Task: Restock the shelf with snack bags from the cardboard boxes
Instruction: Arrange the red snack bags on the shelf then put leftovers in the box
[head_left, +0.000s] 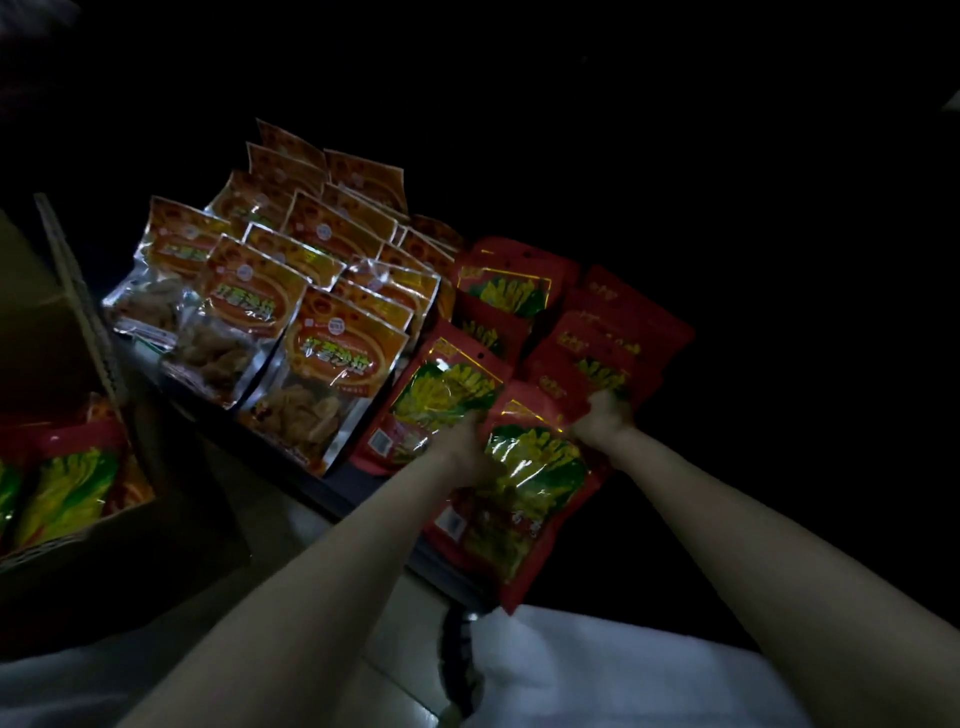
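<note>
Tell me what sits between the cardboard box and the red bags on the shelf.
In the head view, rows of orange snack bags with clear windows stand between the cardboard box on the left and the red bags on the shelf.

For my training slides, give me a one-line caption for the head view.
Both hands, left and right, set a red snack bag onto the dim shelf.

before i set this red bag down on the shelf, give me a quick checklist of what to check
1. Left hand holds the front red bag: ok.
2. Right hand has a grip on its top corner: ok.
3. Landing spot among the red bags on the shelf: cannot tell, too dark.
4. Neighbouring red bag standing: ok.
5. Orange bags stay in their own rows: ok.
6. More stock in the cardboard box: ok.
</note>
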